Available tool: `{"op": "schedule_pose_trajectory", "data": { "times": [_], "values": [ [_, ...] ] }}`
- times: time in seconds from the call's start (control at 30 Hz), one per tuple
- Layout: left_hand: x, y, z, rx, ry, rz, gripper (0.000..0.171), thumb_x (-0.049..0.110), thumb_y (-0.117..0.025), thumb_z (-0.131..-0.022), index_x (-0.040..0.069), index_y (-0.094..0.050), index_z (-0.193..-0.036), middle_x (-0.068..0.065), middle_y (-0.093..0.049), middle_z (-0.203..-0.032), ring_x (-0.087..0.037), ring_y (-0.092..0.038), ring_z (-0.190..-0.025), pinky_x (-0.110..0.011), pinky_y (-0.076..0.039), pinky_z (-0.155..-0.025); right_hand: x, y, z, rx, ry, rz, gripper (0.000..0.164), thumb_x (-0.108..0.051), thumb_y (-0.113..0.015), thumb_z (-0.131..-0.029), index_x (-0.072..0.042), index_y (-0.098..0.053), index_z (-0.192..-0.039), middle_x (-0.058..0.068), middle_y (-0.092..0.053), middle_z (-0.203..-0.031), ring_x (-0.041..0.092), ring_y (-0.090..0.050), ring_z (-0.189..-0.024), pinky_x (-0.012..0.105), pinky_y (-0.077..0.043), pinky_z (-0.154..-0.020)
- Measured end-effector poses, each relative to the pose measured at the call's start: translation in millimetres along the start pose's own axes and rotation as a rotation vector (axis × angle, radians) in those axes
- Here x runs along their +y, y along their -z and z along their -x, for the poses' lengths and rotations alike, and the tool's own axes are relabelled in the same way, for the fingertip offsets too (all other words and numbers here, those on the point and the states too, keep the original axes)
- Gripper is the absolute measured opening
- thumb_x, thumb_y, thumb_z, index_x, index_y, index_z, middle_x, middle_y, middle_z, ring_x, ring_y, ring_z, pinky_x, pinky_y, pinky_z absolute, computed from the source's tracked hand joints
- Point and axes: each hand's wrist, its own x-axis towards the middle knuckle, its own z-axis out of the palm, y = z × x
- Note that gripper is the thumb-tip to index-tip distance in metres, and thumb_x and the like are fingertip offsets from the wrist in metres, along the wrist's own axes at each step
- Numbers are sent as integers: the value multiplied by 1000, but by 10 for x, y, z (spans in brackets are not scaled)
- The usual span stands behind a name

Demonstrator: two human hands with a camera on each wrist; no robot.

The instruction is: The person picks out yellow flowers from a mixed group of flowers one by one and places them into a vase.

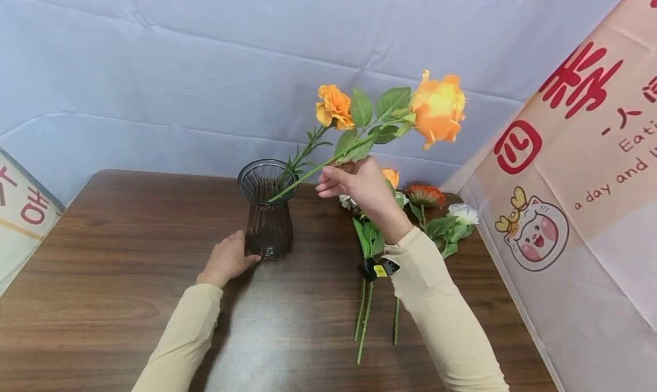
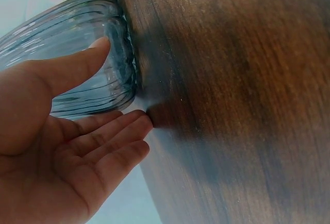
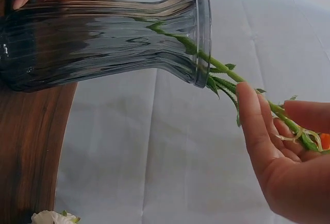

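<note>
From where I stand, the right hand (image 1: 361, 186), near the middle of the frame, has the green stem of a large yellow-orange rose (image 1: 438, 109) lying between its thumb and fingers, a light pinch by the look of it. The bloom leans out to the upper right; the stem's lower end is inside the mouth of a ribbed, smoky grey glass vase (image 1: 269, 226), left of centre, with the stem slanting across its rim.

Low on the vase, the left hand (image 1: 228, 261) is spread about the base, thumb touching the glass and fingers loosely straight beside it. The vase stands upright on the dark brown wood-grain table (image 1: 128, 238). A smaller ruffled orange flower (image 1: 333, 105) already leans in it, tilted towards the rose.

Farther out, right of centre and partly behind the right arm, more flowers lie on the table: a rust-orange daisy-like flower (image 1: 426, 196), a white leafy flower (image 1: 463, 214) and another orange bloom (image 1: 391, 177).

I'd judge the step in hand to be putting the rose into the vase, only partly done. The next move seems to call for raising the bloom so the stem stands steeper, then easing it down past the other stem while the base is kept steady.
</note>
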Motion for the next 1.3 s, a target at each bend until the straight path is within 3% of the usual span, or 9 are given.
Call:
{"op": "schedule_pose_trajectory", "data": {
  "times": [0.4, 0.57, 0.83, 1.07, 1.3],
  "values": [
    [2, 5, 1, 2, -7, -8, 51, 28, -71, -79, -12, -48, -101, -28, -57, -95, -45, -56, -90, -52, -44, -77, 106, -57, -47, -136, -107, 225, 22, -6, -50, -93, 3, -48, -113, 23, -59, -95, 29, -61, -85, 42, -52, -76],
    [1, 3, 1, 7, -9, -11, 51, 28, -71, -79, -12, -48, -102, -28, -57, -95, -45, -56, -90, -52, -44, -77, 163, -32, -54, -155, -127, 275, 29, -7, -51, -93, -2, -45, -120, 21, -58, -101, 30, -60, -90, 39, -52, -75],
    [9, 14, 16, 3, -6, -2, 54, 27, -70, -79, -13, -47, -105, -30, -56, -99, -46, -55, -92, -53, -43, -79, 192, 4, -36, -166, -90, 271, 35, -5, -51, -92, -3, -42, -126, 23, -58, -101, 34, -61, -89, 43, -51, -76],
    [10, 19, 22, 4, -4, 4, 53, 27, -70, -79, -13, -47, -105, -30, -56, -100, -46, -55, -93, -53, -43, -80, 208, 0, -46, -110, -86, 196, 23, -6, -50, -93, 5, -50, -113, 25, -60, -92, 41, -59, -90, 42, -52, -74],
    [-1, -2, 13, 14, -5, 5, 52, 28, -71, -79, -11, -48, -103, -28, -57, -98, -45, -55, -92, -53, -44, -79, 213, -21, -61, -96, -80, 204, 23, -11, -48, -95, 7, -56, -108, 26, -60, -90, 34, -62, -84, 38, -53, -71]
  ]
}}
